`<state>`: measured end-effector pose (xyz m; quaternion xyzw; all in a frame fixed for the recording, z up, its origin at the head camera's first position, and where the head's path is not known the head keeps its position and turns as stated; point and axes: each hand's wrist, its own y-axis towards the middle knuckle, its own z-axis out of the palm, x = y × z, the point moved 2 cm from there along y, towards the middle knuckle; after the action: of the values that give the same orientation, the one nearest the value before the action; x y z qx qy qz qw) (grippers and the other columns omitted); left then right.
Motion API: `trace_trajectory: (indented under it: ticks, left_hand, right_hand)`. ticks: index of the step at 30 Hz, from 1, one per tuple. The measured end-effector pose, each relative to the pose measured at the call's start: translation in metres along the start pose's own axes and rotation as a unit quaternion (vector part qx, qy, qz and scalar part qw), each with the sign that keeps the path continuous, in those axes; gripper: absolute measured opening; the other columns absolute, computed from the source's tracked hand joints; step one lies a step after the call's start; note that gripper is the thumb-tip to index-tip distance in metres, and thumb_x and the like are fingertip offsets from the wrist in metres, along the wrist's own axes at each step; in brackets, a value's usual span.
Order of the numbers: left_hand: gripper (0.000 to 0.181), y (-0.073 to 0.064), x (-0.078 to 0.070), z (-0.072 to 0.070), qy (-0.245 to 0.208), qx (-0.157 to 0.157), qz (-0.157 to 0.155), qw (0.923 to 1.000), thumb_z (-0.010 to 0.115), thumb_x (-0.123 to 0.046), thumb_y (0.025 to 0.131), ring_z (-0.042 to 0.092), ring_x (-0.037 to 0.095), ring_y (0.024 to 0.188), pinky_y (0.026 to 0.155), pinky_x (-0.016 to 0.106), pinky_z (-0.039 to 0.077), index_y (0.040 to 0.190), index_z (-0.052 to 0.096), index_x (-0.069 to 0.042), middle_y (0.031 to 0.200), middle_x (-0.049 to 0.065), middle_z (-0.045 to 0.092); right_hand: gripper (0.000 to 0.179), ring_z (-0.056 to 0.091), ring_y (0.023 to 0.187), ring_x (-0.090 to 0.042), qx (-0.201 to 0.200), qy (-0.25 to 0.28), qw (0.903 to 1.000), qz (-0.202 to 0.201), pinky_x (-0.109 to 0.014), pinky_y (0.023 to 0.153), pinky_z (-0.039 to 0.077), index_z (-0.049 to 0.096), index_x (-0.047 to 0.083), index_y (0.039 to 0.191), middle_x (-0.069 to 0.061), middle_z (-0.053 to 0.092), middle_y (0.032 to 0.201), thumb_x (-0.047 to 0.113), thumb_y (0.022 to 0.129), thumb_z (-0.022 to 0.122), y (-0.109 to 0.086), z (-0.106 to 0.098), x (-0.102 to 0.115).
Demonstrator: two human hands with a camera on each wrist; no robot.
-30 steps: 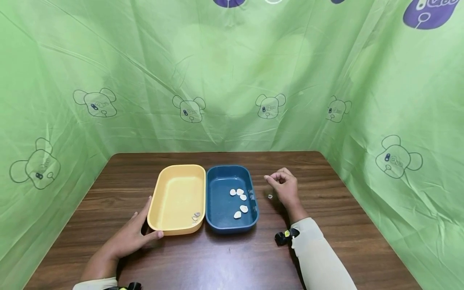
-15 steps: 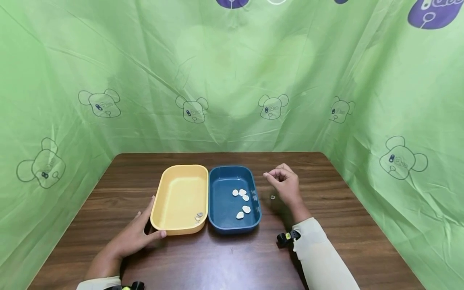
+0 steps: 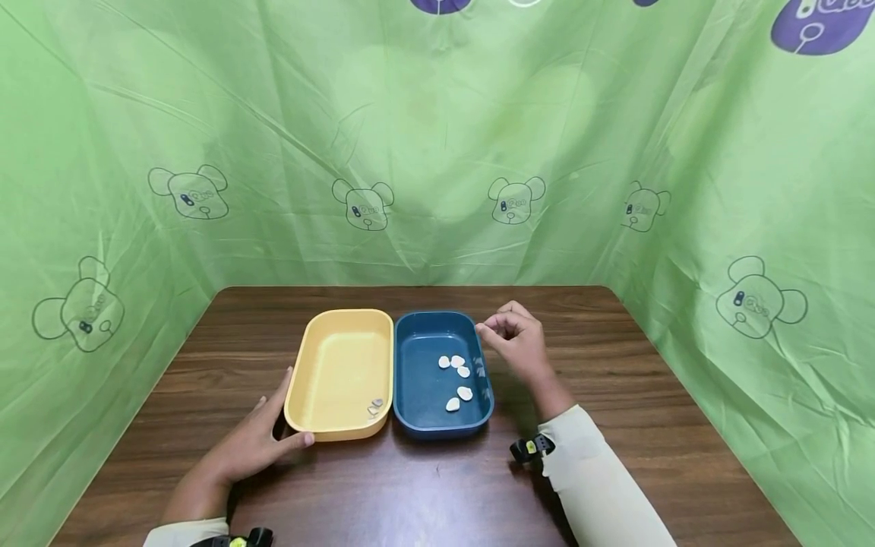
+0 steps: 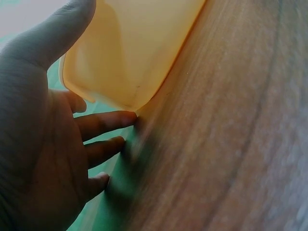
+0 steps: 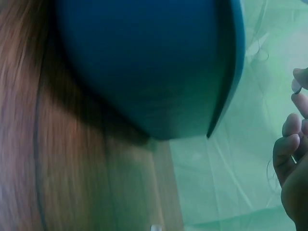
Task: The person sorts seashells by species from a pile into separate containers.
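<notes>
My left hand (image 3: 253,444) rests at the near-left corner of a yellow tray (image 3: 292,380), thumb on its front wall and fingers spread along its left side. In the left wrist view those fingers look nearly straight. Beside it stands a blue tray (image 3: 487,414) with several white, shell-like pieces (image 3: 465,393) lying in it. Close by the blue tray's right rim, my right hand (image 3: 521,348) pinches a small pale piece (image 5: 296,86) between thumb and index finger; its exact kind I cannot tell. Small greyish pieces (image 3: 374,408) lie in the yellow tray's near-right corner.
Both trays stand side by side on a dark wooden table (image 3: 437,494). A small pale bit (image 5: 155,227) shows at the bottom of the right wrist view. Green printed cloth (image 3: 437,251) hangs behind and along both sides of the table.
My right hand has moved left from over the table to the blue tray's right rim. The small piece seen on the table below it is now hidden in the head view. My left hand stays put.
</notes>
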<state>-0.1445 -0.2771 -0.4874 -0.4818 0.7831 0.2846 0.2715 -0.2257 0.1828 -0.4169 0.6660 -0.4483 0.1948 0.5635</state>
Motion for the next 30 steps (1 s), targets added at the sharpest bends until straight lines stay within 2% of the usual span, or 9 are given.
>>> trace_trajectory:
  ticks: [6, 10, 13, 18, 20, 25, 30]
  left_hand:
    - [0.121, 0.001, 0.000, 0.000, 0.002, 0.000, 0.000, 1.0000, 0.087, -0.033, 0.091, 0.029, 0.066, 0.154, 0.120, 0.088, 0.014, 0.177, 0.006, -0.008, 0.176, 0.038, 0.018]
    - [0.122, 0.001, -0.001, -0.001, 0.002, 0.000, -0.003, 1.0000, 0.087, -0.034, 0.092, 0.028, 0.066, 0.154, 0.121, 0.087, 0.014, 0.178, 0.004, -0.013, 0.176, 0.038, 0.018]
    - [0.122, 0.001, -0.001, -0.001, 0.002, 0.001, -0.006, 1.0000, 0.087, -0.034, 0.091, 0.028, 0.066, 0.155, 0.121, 0.087, 0.014, 0.177, 0.005, -0.010, 0.176, 0.037, 0.018]
    - [0.121, 0.000, -0.001, -0.001, -0.003, 0.002, -0.007, 1.0000, 0.087, -0.033, 0.091, 0.026, 0.066, 0.155, 0.121, 0.087, 0.013, 0.177, 0.006, -0.009, 0.177, 0.037, 0.017]
    - [0.121, 0.000, -0.001, -0.001, -0.004, 0.002, -0.006, 1.0000, 0.087, -0.033, 0.091, 0.025, 0.066, 0.155, 0.121, 0.087, 0.012, 0.178, 0.005, -0.012, 0.177, 0.037, 0.016]
    - [0.121, -0.001, -0.001, 0.000, 0.000, 0.001, -0.003, 1.0000, 0.087, -0.033, 0.091, 0.028, 0.066, 0.154, 0.121, 0.088, 0.014, 0.178, 0.004, -0.012, 0.176, 0.038, 0.018]
    - [0.121, 0.000, -0.002, 0.000, 0.002, 0.000, -0.003, 1.0000, 0.087, -0.034, 0.091, 0.030, 0.065, 0.154, 0.120, 0.088, 0.015, 0.178, 0.004, -0.012, 0.176, 0.037, 0.019]
  right_hand:
    - [0.009, 0.048, 0.065, -0.007, 0.018, 0.014, 0.9997, 0.004, -0.017, 0.056, 0.038, 0.083, 0.005, 0.084, -0.017, 0.058, 0.087, 0.004, 0.088, 0.090, -0.002, 0.018, 0.023]
    - [0.008, 0.049, 0.064, -0.010, 0.038, 0.000, 0.9993, 0.005, -0.019, 0.056, 0.040, 0.083, 0.007, 0.085, -0.016, 0.059, 0.088, 0.007, 0.089, 0.090, -0.005, 0.033, 0.038]
    - [0.008, 0.051, 0.064, -0.013, 0.056, -0.013, 0.9983, 0.007, -0.020, 0.057, 0.041, 0.084, 0.008, 0.086, -0.015, 0.060, 0.088, 0.010, 0.091, 0.090, -0.010, 0.042, 0.048]
    - [0.008, 0.051, 0.062, -0.013, 0.076, -0.023, 0.9968, 0.003, -0.021, 0.056, 0.042, 0.083, 0.008, 0.087, -0.009, 0.059, 0.088, 0.011, 0.092, 0.089, -0.014, 0.058, 0.063]
    - [0.009, 0.050, 0.061, -0.011, 0.078, -0.026, 0.9966, -0.003, -0.020, 0.055, 0.042, 0.083, 0.007, 0.086, -0.003, 0.058, 0.086, 0.010, 0.091, 0.089, -0.015, 0.064, 0.067]
    - [0.010, 0.049, 0.061, -0.005, 0.073, -0.052, 0.9959, -0.012, -0.020, 0.057, 0.044, 0.082, 0.005, 0.084, -0.005, 0.061, 0.085, 0.010, 0.089, 0.090, -0.017, 0.079, 0.075]
    - [0.011, 0.047, 0.062, -0.003, 0.085, -0.069, 0.9940, 0.000, -0.020, 0.059, 0.043, 0.082, 0.006, 0.085, -0.012, 0.064, 0.086, 0.011, 0.090, 0.090, -0.020, 0.093, 0.082]
